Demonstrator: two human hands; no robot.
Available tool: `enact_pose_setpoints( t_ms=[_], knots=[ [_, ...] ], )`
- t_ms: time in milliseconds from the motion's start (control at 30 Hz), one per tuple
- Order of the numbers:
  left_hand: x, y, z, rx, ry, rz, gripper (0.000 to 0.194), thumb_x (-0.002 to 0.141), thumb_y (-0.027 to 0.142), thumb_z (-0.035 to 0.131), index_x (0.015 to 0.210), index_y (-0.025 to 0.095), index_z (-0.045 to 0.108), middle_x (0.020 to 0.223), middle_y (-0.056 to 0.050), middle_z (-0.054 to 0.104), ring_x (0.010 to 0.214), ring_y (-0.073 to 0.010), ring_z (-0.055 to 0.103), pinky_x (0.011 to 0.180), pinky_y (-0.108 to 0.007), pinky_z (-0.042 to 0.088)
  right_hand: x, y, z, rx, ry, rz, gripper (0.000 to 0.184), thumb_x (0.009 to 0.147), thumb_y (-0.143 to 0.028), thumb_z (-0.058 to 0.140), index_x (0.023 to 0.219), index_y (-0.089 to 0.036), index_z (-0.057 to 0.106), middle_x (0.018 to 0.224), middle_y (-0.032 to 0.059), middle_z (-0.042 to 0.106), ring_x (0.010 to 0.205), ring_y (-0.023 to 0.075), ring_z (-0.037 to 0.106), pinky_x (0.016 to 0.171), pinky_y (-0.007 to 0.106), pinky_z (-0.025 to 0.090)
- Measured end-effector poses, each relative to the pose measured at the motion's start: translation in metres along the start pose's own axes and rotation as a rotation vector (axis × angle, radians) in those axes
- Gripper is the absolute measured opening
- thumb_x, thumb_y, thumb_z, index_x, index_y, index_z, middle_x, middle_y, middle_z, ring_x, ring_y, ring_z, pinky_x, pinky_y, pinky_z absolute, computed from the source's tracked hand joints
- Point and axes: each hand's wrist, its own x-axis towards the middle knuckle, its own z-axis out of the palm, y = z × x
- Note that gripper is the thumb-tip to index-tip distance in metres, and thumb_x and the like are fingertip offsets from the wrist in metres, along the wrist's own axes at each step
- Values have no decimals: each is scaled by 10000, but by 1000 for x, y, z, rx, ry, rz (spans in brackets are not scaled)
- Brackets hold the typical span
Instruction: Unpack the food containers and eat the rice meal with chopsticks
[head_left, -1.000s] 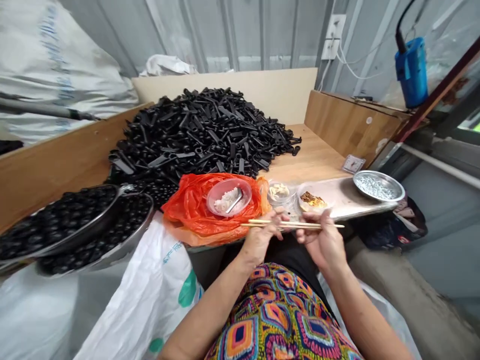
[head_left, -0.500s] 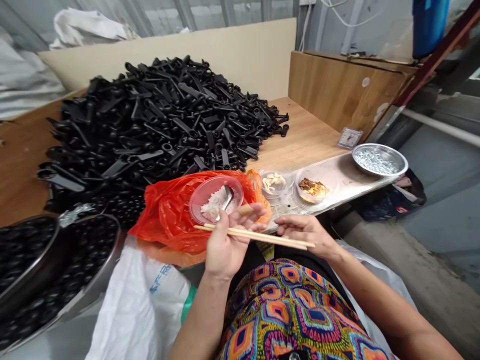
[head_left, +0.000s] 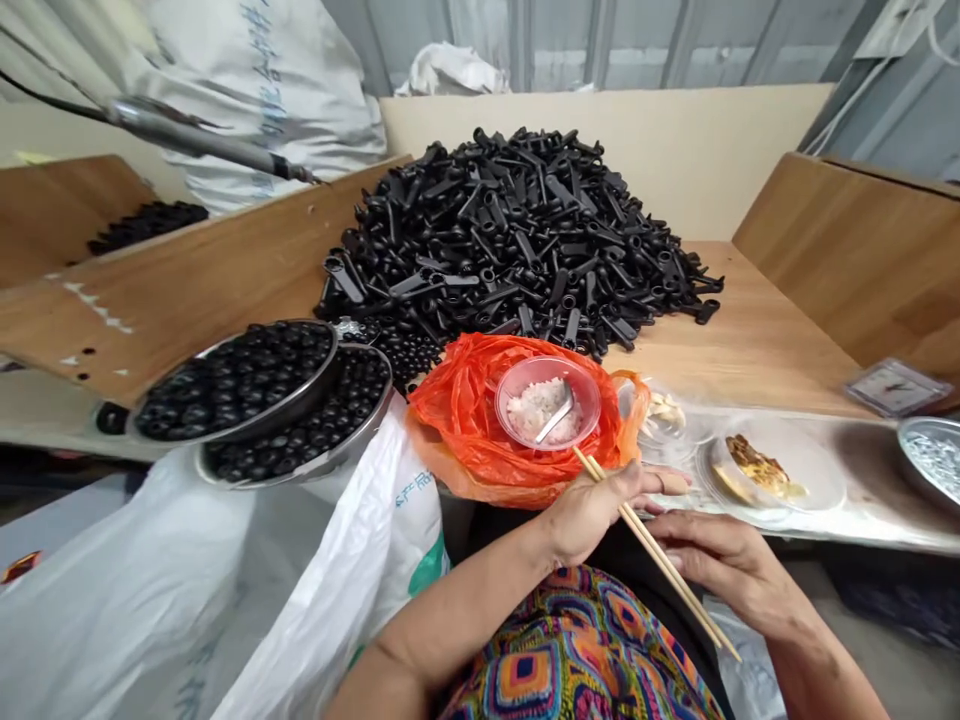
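The right hand (head_left: 731,565), fingers bent, lies beside 2 chopsticks (head_left: 670,570); whether it grips them, I cannot tell. The left hand (head_left: 592,515) holds them under its thumb, tips pointing far and left toward a pink bowl (head_left: 516,382) on a red bag (head_left: 457,395). Beyond, black parts (head_left: 510,225) lie heaped.
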Motion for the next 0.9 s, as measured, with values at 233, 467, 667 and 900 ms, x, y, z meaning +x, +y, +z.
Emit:
enact_pose_setpoints(
  t_ms=[233, 467, 667, 900],
  knots=[
    [16, 3, -3, -99, -26, -16, 674, 840, 704, 511, 1076, 88, 650, 1263, -177, 513, 1134, -285, 501, 941, -349, 388, -18, 31, -1, 153, 114, 72, 227, 806, -277, 709, 1031, -309, 709, 799, 34, 665, 678, 150, 626, 623, 207, 517],
    [34, -9, 8, -136, 56, 189, 690, 898, 708, 393, 1285, 150, 516, 1256, -152, 519, 1235, -281, 430, 951, -338, 377, -11, 19, 23, 475, 663, -301, 369, 871, -455, 611, 1224, -349, 605, 858, 82, 672, 668, 205, 620, 540, 301, 515],
    [23, -10, 0, -54, 139, 9, 423, 880, 546, 592, 1143, 217, 622, 1240, -77, 541, 1217, -260, 451, 1063, -352, 319, 24, 8, 9, 727, 695, -162, 129, 849, -303, 646, 843, -202, 725, 668, 46, 648, 517, 143, 603, 462, 208, 484],
    [26, -3, -12, -163, 296, -89, 434, 820, 527, 679, 1133, 229, 635, 1213, -80, 565, 1060, -201, 564, 878, -255, 499, 47, 17, 9, 848, 609, -111, 225, 649, -271, 807, 804, -135, 717, 648, 49, 655, 481, 117, 581, 441, 173, 474]
  ],
)
